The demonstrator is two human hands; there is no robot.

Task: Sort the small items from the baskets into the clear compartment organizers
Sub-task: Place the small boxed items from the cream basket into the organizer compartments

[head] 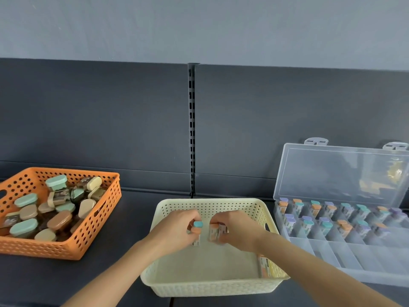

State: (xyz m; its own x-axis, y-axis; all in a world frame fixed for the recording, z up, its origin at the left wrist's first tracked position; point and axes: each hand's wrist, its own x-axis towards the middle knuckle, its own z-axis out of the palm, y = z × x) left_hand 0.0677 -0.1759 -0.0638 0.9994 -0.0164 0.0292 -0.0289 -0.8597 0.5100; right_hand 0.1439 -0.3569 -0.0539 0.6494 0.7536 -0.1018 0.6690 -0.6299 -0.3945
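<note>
Both hands reach into the cream basket [212, 206] in front of me. My left hand [177, 228] grips two small capped items [197, 227], one with a teal cap and one with an orange cap. My right hand [238, 230] grips a couple of small labelled items [218, 231]. One more small labelled item [265, 267] lies against the basket's right wall. The clear compartment organizer [332, 253] stands open at the right, its back rows filled with several capped items [327, 214], its front compartments bare.
An orange basket [97, 220] at the left holds several larger oval containers with teal, beige and brown lids. The organizer's lid [340, 173] leans up against the dark back panel. A slotted metal rail [191, 129] runs up the panel behind the cream basket.
</note>
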